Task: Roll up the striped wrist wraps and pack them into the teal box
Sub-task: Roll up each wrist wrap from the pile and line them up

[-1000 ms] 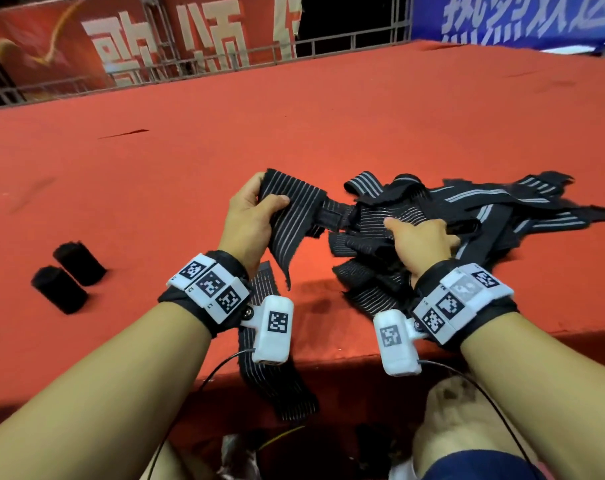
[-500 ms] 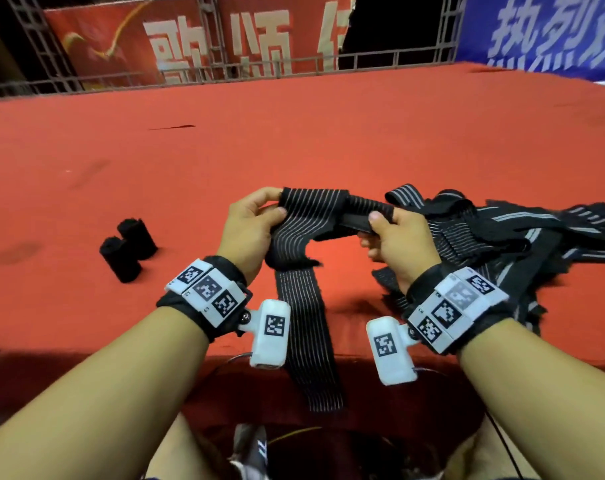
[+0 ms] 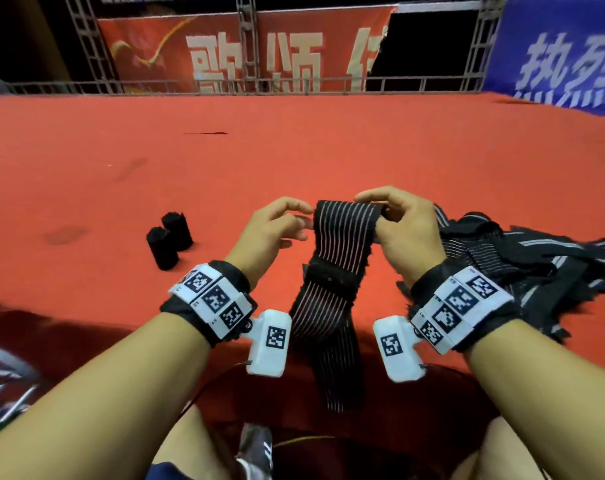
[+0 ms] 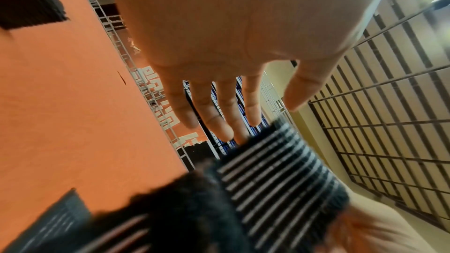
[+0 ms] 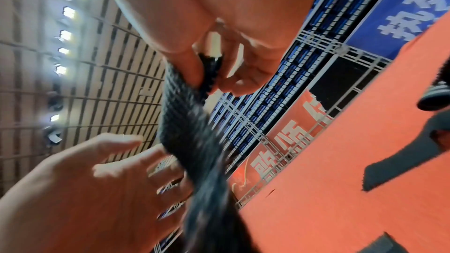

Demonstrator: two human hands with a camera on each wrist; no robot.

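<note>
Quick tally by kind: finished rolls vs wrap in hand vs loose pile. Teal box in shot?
Rolled wraps: 2
Wrap held up, pinched by the right hand: 1
Loose pile: 1 heap, wraps too tangled to count
Teal box: 0 in view
Total countable wraps: 3

Red banner (image 3: 245, 53), blue banner (image 3: 564, 60)

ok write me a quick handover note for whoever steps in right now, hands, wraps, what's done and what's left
Right hand pinches the top end of one striped wrap; the rest of it hangs down over the red table's front edge.
Left hand is open, fingertips at the wrap's left edge, not gripping.
Done: two rolled wraps stand on the table to the left.
Left: roll this wrap, then the loose pile on the right, then pack everything. The teal box is not in view.
</note>
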